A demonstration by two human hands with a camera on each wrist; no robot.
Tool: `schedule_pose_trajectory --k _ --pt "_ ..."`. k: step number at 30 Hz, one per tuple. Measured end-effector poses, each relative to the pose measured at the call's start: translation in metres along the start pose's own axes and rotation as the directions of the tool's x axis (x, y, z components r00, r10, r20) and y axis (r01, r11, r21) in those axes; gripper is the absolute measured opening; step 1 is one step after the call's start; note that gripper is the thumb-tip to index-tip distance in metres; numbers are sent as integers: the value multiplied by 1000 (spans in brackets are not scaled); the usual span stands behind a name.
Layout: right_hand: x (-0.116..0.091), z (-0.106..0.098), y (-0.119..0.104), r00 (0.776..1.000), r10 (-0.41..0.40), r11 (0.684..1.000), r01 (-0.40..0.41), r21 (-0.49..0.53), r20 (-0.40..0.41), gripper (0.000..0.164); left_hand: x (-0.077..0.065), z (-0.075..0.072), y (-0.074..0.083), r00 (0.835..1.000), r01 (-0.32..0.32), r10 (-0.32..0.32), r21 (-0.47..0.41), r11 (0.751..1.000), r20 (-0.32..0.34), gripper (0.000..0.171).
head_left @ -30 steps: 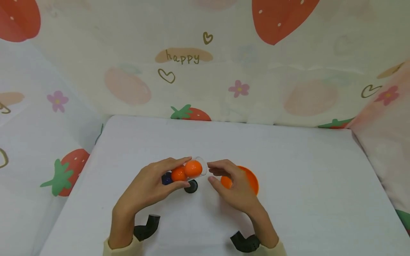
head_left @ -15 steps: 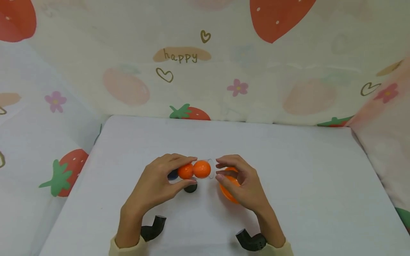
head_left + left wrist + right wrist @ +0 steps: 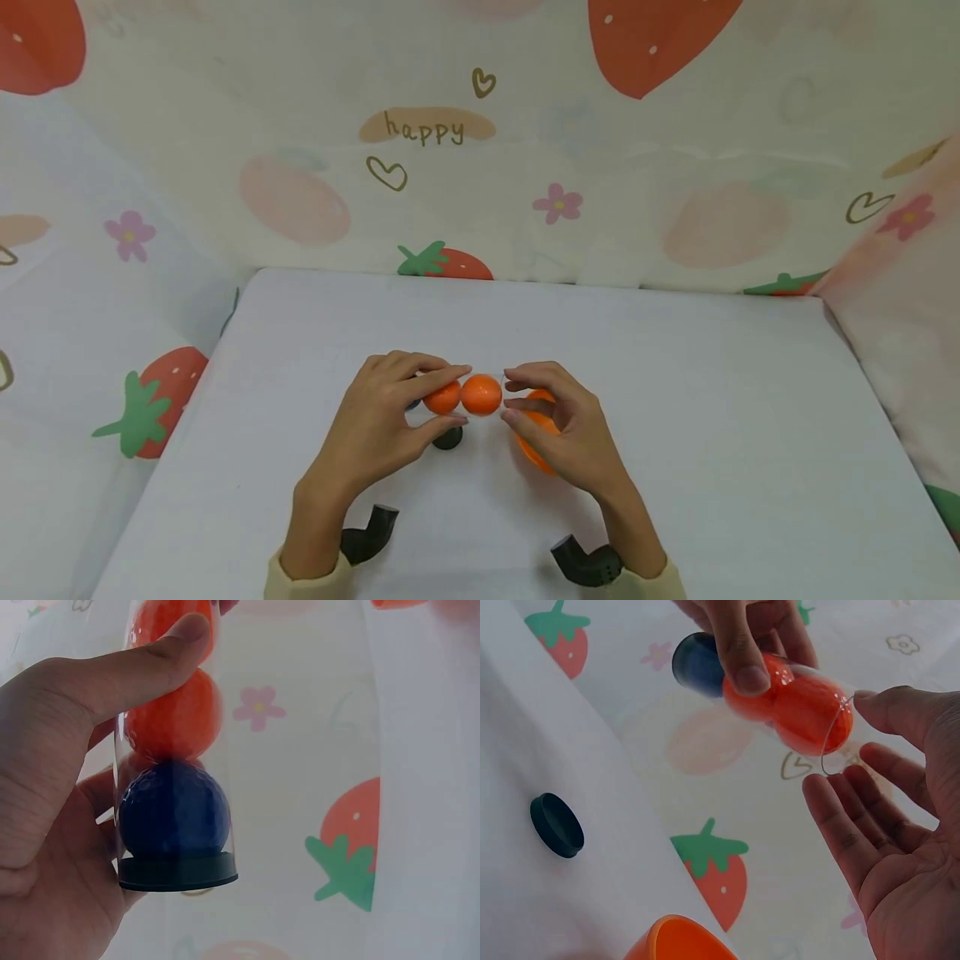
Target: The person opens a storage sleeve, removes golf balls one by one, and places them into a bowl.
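Clear tube (image 3: pixel 217 757) gripped by left hand (image 3: pixel 375 425), right hand (image 3: pixel 567 429) loosely spread at its rim (image 3: pixel 823 755), white table (image 3: pixel 750 417) stretching wide rightward

A white-topped table (image 3: pixel 712 392) spreads wide before me. I see 2 items directly on it: 1 small, round, dark cap (image 3: pixel 448 438), slightly left of centre, and 1 orange bowl (image 3: pixel 679 941) to its right, near but not touching.

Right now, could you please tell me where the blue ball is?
In the left wrist view, the blue ball is left of centre inside the clear tube, between an orange ball and dark cap.
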State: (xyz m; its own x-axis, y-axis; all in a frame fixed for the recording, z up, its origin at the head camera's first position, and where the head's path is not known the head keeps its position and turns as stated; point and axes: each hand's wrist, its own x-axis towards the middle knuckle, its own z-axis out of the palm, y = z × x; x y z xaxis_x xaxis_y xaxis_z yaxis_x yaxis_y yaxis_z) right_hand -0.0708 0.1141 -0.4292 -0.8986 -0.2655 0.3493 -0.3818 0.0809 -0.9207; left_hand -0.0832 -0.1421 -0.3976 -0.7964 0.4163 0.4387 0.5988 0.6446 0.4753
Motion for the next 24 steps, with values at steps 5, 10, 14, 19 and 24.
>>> schedule_pose_trajectory --k 5,10,14,19,24 --pt "0 0 0 1000 10 1000 -10 -1 -3 42 1 -1 2 1000 2 -2 15 1000 -4 54" --pt "1 2 1 1000 16 1000 -16 10 -2 42 1 -1 4 1000 -4 4 57 998 -7 52" --pt "1 3 2 1000 14 1000 -14 23 -1 42 2 -2 6 999 -23 26 117 993 -30 51" --pt "2 4 5 1000 21 998 -22 58 8 44 2 -5 10 996 -51 64 203 978 -58 51" --pt "3 6 7 999 48 994 -50 98 16 45 2 -6 11 993 -64 85 234 970 -79 51"
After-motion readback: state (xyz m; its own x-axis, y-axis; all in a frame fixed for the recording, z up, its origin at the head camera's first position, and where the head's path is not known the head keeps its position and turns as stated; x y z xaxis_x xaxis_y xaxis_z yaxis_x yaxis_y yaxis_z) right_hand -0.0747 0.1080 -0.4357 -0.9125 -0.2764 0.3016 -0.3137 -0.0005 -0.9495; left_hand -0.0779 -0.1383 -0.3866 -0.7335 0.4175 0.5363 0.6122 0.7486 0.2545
